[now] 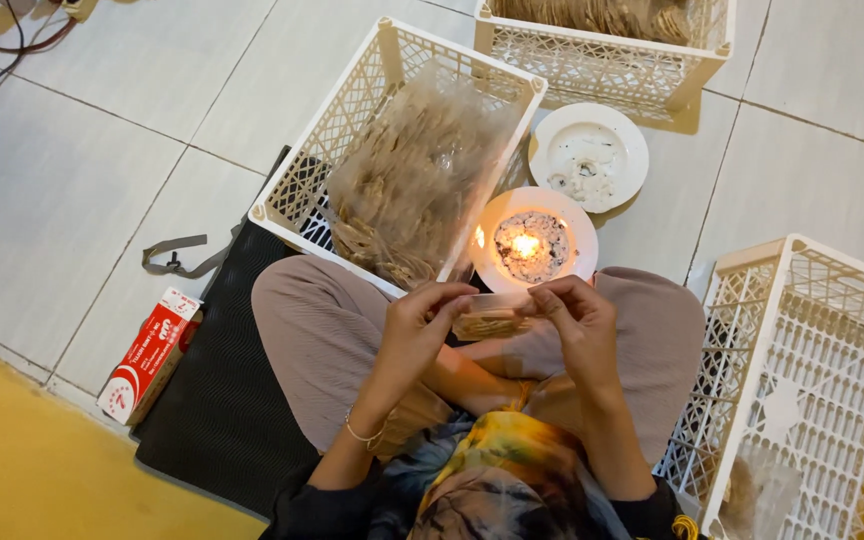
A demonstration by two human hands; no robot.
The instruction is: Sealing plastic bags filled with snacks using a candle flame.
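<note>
My left hand [422, 325] and my right hand [574, 320] together pinch the two ends of a small clear plastic packet of brown crackers [490, 315], held above my lap. Just beyond the packet a lit candle burns on a white plate [533, 243]. A big clear bag of brown crackers [417, 175] lies in a cream plastic crate [352, 120] ahead of my left knee.
A second white plate [589, 155] with wax residue sits past the candle. Another cream crate [602, 45] of crackers stands at the top, and an empty-looking crate [802, 370] at my right. A red and white box [150, 355] lies left of the black mat [217, 400].
</note>
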